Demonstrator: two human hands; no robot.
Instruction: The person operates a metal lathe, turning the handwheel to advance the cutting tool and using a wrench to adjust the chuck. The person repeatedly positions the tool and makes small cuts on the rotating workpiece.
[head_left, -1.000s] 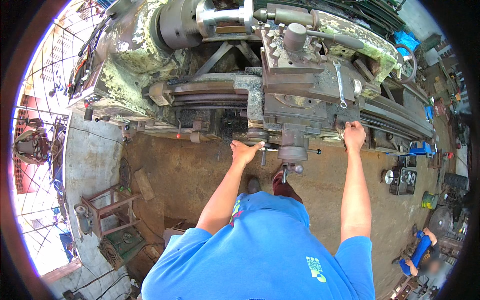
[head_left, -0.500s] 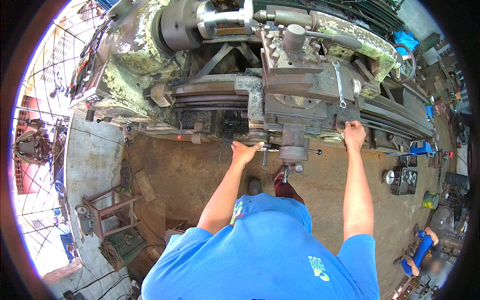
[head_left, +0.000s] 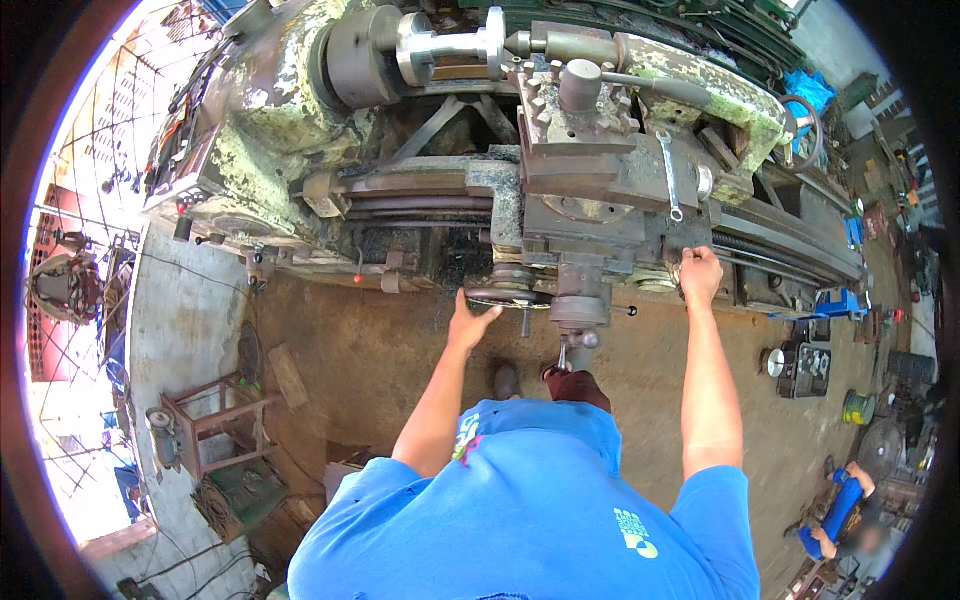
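At the lathe's front, my left hand (head_left: 470, 324) is at the left rim of the handwheel (head_left: 510, 298), thumb on the near side and fingers on the left, gripping it. My right hand (head_left: 701, 274) is closed at the right side of the carriage (head_left: 655, 238); what its fingers hold is hidden. Above that hand a silver spanner (head_left: 670, 178) lies on the carriage. The tool post (head_left: 580, 88), with its long handle, stands over the cross slide. A shiny flanged metal workpiece (head_left: 455, 45) sits between the chuck (head_left: 360, 58) and the tailstock (head_left: 575, 47).
Small levers jut from the headstock (head_left: 250, 140) at left. A ball-ended crank (head_left: 583, 341) points toward me below the slide. A metal stand (head_left: 215, 425) is at lower left. A black crate (head_left: 806, 368) sits on the right floor; another person (head_left: 840, 515) is farther down there.
My left hand has shifted slightly left and nearer to me along the handwheel. My right hand keeps its place on the carriage. The whole view has shifted slightly.
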